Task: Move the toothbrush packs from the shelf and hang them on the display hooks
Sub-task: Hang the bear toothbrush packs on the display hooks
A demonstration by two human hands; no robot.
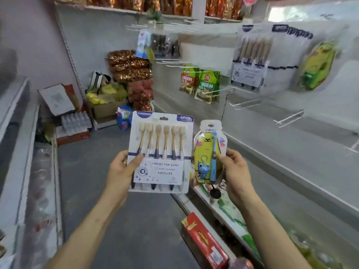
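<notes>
A narrow aisle is floored in plain grey; the floor (136, 220) is left bare down the middle. A pale pink wall (35, 35) is seen at the far left, met by a white back panel (101, 35). White shelving (17, 133) is ranged along the left side. A cardboard box (104, 112) is set at the aisle's far end. Everything is lit evenly and brightly.

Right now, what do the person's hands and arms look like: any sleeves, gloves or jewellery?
No gloves on the left hand or right hand. The left forearm and right forearm are uncovered as far as the frame shows, with no sleeve in view. A thin gold-coloured ring sits on a finger of the left hand. No watch or bracelet shows on either wrist.
</notes>
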